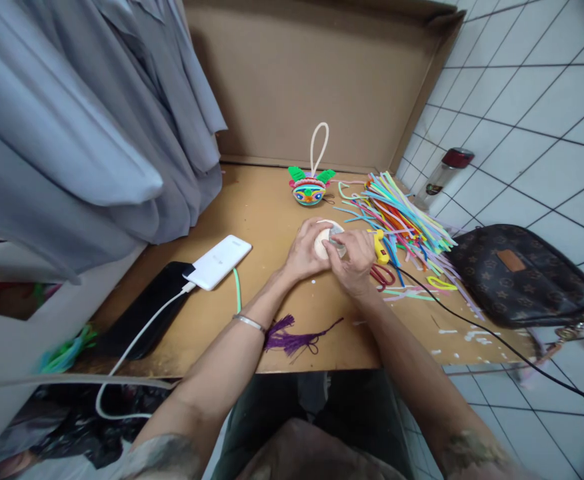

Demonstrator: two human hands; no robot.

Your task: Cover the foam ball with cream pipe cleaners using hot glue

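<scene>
1. Here we are at the tabletop [267, 293], and all the action is around a pale round piece [321, 247], up between the two hands, a little right of the table's middle.
2. Left hand [303, 253] has it: fingers curled round the left side, holding the piece, with the forearm running in from the near left.
3. Over on the right, the right hand [356, 260] comes in from the near side, thumb and fingertips bunched narrow at the piece's right part. Whether they pinch something or merely press there, I cannot tell; the fingers cover it.
4. Now the key relation: the piece lies to the right of the left palm and just left of the right hand's fingertips. Both hands are right at it, neither clearly nearer, but the left has the fuller wrap.
5. Long axis? None to call; it looks round, its pale rim curving along the far side and a greyish patch showing by the right fingertips.
6. Just right of the right hand, a yellow glue gun [382, 249], its black cable [442, 305] trailing near and right.
7. Beyond the hands, a colourful animal-head ornament [309, 195]; far right, a heap of fuzzy stems [407, 213]; and on the near side, between the forearms, a purple tassel [292, 341].
</scene>
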